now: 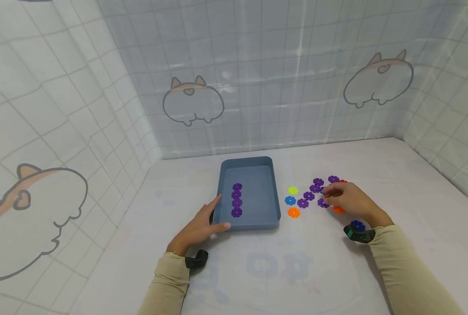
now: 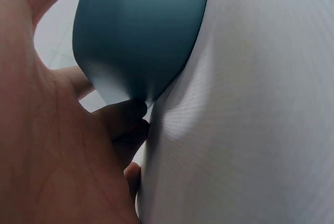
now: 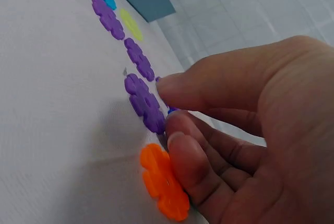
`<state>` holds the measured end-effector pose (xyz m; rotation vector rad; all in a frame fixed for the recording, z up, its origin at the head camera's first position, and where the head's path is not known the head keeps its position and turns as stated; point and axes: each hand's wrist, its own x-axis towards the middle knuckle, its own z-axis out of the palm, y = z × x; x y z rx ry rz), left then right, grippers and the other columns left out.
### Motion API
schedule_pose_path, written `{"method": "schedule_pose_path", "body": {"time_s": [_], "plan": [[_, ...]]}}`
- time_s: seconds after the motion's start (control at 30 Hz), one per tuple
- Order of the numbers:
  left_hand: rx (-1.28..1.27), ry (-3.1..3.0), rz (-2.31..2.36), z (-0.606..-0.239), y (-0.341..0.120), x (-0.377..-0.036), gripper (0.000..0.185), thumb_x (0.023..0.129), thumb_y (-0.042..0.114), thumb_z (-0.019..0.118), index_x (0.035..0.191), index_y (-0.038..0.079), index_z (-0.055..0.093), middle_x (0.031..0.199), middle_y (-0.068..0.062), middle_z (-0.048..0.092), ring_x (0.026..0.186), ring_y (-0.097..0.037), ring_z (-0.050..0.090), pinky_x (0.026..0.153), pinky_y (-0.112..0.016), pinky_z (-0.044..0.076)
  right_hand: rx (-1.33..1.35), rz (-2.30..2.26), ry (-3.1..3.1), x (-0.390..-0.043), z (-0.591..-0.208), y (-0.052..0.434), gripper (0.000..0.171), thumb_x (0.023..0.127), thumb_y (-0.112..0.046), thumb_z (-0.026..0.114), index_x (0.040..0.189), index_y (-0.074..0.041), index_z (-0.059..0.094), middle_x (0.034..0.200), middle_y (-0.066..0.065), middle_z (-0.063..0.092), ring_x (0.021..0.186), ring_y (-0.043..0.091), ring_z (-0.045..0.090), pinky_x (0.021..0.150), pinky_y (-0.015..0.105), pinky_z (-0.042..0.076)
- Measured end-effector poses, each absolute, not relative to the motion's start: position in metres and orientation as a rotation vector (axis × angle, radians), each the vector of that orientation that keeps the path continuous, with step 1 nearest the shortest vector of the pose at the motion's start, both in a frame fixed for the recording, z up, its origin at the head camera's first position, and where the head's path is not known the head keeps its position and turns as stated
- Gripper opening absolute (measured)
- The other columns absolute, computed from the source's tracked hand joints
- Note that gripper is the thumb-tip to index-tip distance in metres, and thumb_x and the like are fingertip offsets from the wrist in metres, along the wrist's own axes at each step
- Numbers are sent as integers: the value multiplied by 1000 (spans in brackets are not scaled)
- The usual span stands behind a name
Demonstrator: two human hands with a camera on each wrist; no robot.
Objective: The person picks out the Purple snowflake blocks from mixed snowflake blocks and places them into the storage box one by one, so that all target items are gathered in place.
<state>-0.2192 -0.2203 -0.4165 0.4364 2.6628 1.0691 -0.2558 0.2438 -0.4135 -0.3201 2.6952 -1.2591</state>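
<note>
Head view, tray: a blue rectangular tray (image 1: 249, 192) sat on the white table (image 1: 257, 271); four purple flower-shaped discs (image 1: 236, 200) lay in a line inside it, left of centre.
Head view, left hand: the left hand (image 1: 200, 225) rested at the tray's near left corner, fingers straight along its wall and thumb on its front edge, steadying rather than lifting.
Head view, loose discs: to the right of the tray lay a yellow-green disc (image 1: 293, 190), a blue disc (image 1: 290, 200), an orange disc (image 1: 293, 212) and several more purple discs (image 1: 308, 196), all apart from the tray.
Head view, right hand: the right hand (image 1: 350, 199) lay over the right end of this cluster, fingertips drawn together at a purple disc.
Left wrist view: the palm (image 2: 47, 145) and curled-under fingers (image 2: 125, 117) pressed against the tray's rounded corner (image 2: 135, 31).
Right wrist view: thumb and forefinger (image 3: 209, 85) closed toward a purple disc (image 3: 144, 104); whether it was already pinched or only touched cannot be told. A second orange disc (image 3: 163, 182) lay just beside the lower fingers.
Step in hand: judged to be picking out a purple disc for the tray.
Next move: would call for a firm pinch on the thin edge, a lift clear of neighbouring discs, and a carry left over the tray wall.
</note>
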Motion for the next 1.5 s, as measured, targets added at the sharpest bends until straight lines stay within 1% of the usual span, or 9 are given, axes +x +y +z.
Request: {"method": "schedule_pose_path", "body": {"time_s": [0.13,0.33,0.5,0.7,0.9,1.0,1.1,1.3,1.5], "plan": [[439,2657,1073,-416,-220,-220,98,90,57,67,163,29,8,167,-5,10,151,-41,-4,117,-65,4,-373,-1211,2703,-256,-415,242,33,93,-19,73,121,-1,67,108,9,65,99,26,59,84,34,53],[439,2658,1065,-417,-221,-221,98,90,58,67,163,30,8,167,-5,10,151,-41,-3,116,-65,5,-382,-1129,2727,-256,-414,237,32,92,-15,72,120,-2,68,104,8,63,96,25,57,82,36,52],[437,2652,1075,-418,-221,-220,98,90,57,67,163,30,8,167,-5,10,151,-41,-4,117,-65,5,-409,-1070,2757,-256,-414,234,29,92,-13,72,119,-2,69,100,6,62,91,24,56,77,35,50],[436,2646,1094,-419,-222,-221,98,90,56,67,163,30,7,167,-5,10,151,-41,-5,116,-65,4,-405,-1073,2759,-258,-413,233,28,91,-14,73,117,-3,70,97,6,61,89,24,55,75,34,51],[442,2648,1087,-420,-223,-222,98,90,56,67,163,29,8,167,-5,10,150,-42,-4,116,-66,4,-376,-1146,2774,-257,-412,233,21,91,-16,74,108,-4,69,97,6,63,90,25,57,78,35,52],[442,2648,1089,-420,-222,-222,98,90,57,68,163,29,9,167,-6,11,151,-42,-4,117,-65,5,-371,-1169,2789,-256,-412,233,18,91,-17,75,102,-5,68,93,5,64,87,24,58,77,36,51],[441,2652,1085,-420,-222,-222,98,90,57,68,163,28,9,167,-6,11,151,-41,-3,117,-64,5,-372,-1184,2802,-256,-412,232,16,92,-18,74,100,-5,67,92,5,64,84,23,58,74,35,51],[437,2653,1079,-421,-223,-222,98,90,56,68,163,30,8,167,-5,10,151,-42,-4,116,-65,5,-374,-1231,2838,-256,-412,230,14,93,-15,72,101,-4,67,92,6,65,81,22,58,68,33,52],[445,2656,1077,-420,-222,-221,97,91,56,67,163,28,8,167,-6,11,150,-42,-3,116,-65,5,-329,-1271,2903,-254,-413,228,16,94,-14,70,105,-3,67,96,8,66,87,25,60,72,33,52]]}}
